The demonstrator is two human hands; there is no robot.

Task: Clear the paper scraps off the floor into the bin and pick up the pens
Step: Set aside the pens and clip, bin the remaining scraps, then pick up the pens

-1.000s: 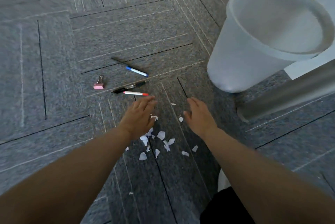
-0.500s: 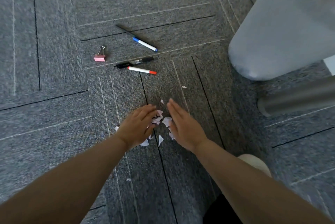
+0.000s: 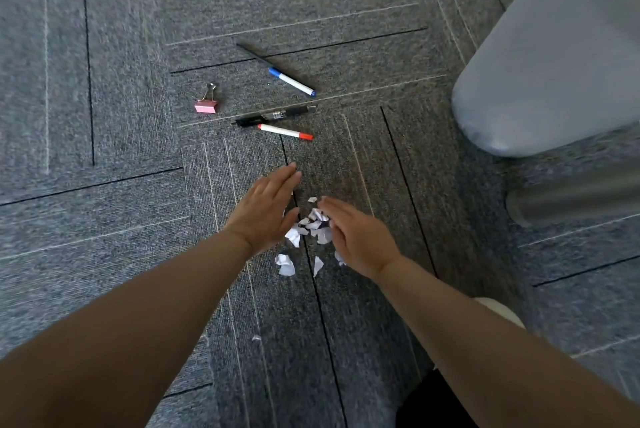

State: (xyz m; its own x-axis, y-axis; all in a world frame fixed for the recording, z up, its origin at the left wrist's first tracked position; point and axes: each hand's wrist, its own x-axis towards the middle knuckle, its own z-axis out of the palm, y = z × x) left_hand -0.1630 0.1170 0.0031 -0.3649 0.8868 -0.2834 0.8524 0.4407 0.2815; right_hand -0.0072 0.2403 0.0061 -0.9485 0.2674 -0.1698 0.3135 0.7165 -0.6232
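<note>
Between the flat, finger-together left hand (image 3: 266,211) and right hand (image 3: 353,237) lies a paper-scrap heap (image 3: 310,225); beyond, three pens (image 3: 277,131) lie roughly left-right on carpet (image 3: 104,220); bin (image 3: 554,64) stands right.

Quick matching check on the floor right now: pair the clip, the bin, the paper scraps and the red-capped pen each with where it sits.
Things:
1. clip
2. bin
3. scraps
4. red-capped pen

Places:
A. between the left hand and right hand
B. far right
C. left of the pens
D. just below the black pen

Pairs: 1-C, 2-B, 3-A, 4-D
</note>
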